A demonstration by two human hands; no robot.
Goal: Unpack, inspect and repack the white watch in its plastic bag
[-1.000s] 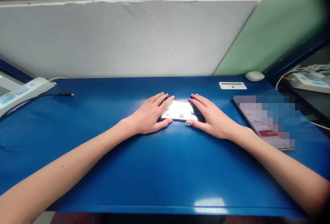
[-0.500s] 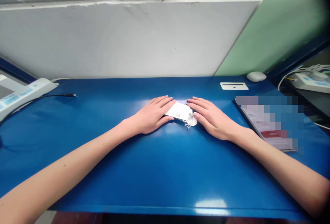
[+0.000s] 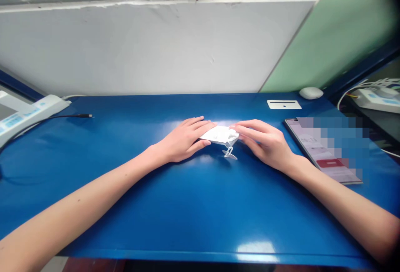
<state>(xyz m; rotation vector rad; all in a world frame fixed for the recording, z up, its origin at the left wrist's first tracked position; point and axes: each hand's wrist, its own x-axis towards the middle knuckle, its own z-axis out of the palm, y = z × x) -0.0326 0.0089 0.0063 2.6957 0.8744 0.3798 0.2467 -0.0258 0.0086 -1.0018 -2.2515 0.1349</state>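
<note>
A small white packet (image 3: 221, 134) is held just above the blue table (image 3: 187, 205) between both hands, with a small clear tag on a chain (image 3: 229, 154) hanging under its right end. My left hand (image 3: 184, 138) grips the packet's left end, fingers on top and thumb below. My right hand (image 3: 265, 140) pinches the right end with fingertips and thumb.
A phone with a lit screen (image 3: 325, 155) lies to the right of my right hand. Behind it lie a white card (image 3: 284, 104) and a white oval case (image 3: 311, 93). A white device (image 3: 25, 115) with a black cable (image 3: 71, 116) sits at the far left. A grey wall stands behind.
The packet lay flat under both spread hands; now its right end is lifted and pinched by my right hand, and the tag hangs free beneath it.
</note>
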